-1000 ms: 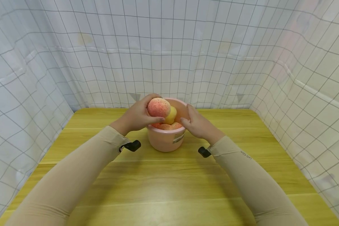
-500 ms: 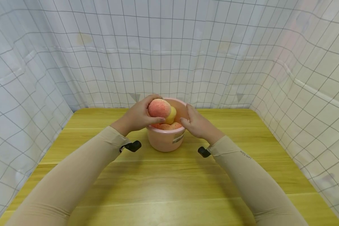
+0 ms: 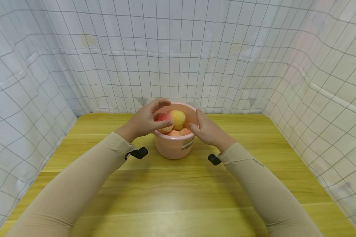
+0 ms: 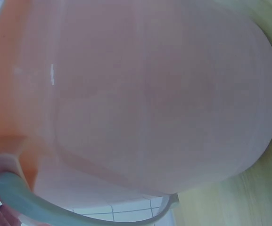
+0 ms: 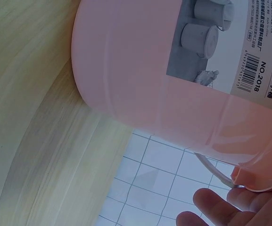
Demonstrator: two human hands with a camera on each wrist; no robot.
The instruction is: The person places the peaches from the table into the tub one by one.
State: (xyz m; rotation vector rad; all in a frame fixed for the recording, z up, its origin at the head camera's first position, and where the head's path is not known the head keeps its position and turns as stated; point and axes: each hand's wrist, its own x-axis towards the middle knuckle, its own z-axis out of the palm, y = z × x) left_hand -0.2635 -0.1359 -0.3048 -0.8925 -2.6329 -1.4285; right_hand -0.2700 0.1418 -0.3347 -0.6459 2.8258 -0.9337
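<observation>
A pink bucket (image 3: 173,148) stands upright on the table, with a pale handle (image 4: 20,195) down one side. Inside it, a red-and-yellow peach (image 3: 167,127) sits at the left, next to a smooth yellow fruit (image 3: 178,118). Speckled orange fruits (image 3: 175,133) lie lower at the front. My left hand (image 3: 148,118) is over the left rim, thumb and fingers spread apart, the thumb overlapping the peach in the head view. With my right hand (image 3: 209,131) I hold the right rim, thumb on the inner side and fingers along the outside.
The wooden table (image 3: 166,197) stretches in front of the bucket. White grid-patterned curtains (image 3: 178,65) hang behind and on both sides, close to the table's far edge. A black wrist camera (image 3: 139,153) sits below my left wrist, and another black camera (image 3: 214,159) below my right.
The peach has left my left hand and dropped lower into the bucket's left side, and those fingers have spread. More of the yellow fruit shows. My right hand stays on the rim.
</observation>
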